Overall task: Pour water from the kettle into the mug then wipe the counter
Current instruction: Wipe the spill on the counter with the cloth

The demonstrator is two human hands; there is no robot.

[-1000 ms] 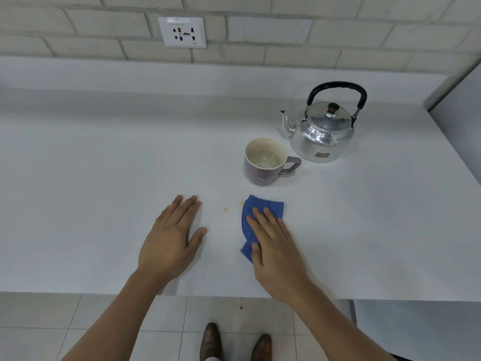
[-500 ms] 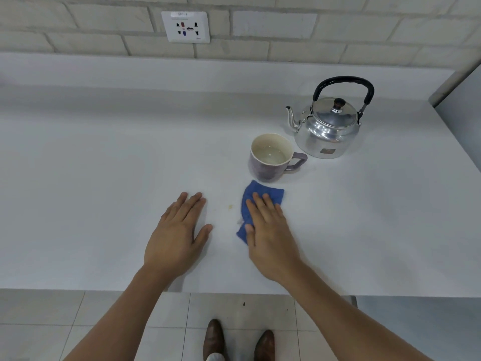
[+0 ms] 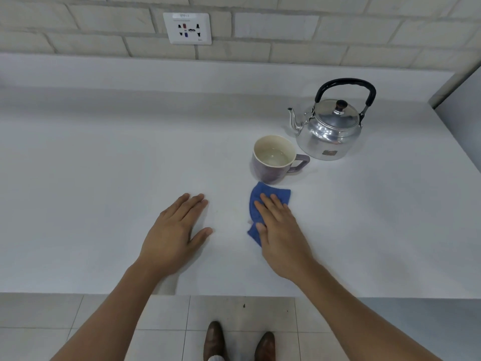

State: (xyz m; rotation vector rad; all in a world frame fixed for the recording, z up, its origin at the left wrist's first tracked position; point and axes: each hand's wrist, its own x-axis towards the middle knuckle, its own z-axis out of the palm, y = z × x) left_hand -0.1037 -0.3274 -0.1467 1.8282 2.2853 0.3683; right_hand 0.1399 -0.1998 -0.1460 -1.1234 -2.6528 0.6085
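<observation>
A white counter (image 3: 104, 165) is seen filling most of the view, backed by a pale brick wall (image 3: 338, 29) in which a white socket plate (image 3: 187, 28) is set at the far left of centre. A tiled floor (image 3: 234, 316) is shown below the near edge of the counter, where 2 brown shoes (image 3: 238, 341) are partly visible. At the far right of the counter a shiny metal kettle (image 3: 329, 130) is stood upright, with its black handle raised over the lid and its spout turned to the left. The left hand (image 3: 173, 234) is laid flat on the bare counter, palm down, fingers extended and close together with the thumb spread to the right, and nothing is held by it. The right hand (image 3: 279, 231) is pressed flat, palm down, on a blue cloth (image 3: 260, 201), which is pinned against the counter under the fingers and thumb. A purple mug (image 3: 273, 162) with a cream interior is stood just near and left of the kettle, its handle pointed right, and clear water is seen inside it. The far edge of the cloth is placed just near of the mug's base; whether they touch cannot be told.
</observation>
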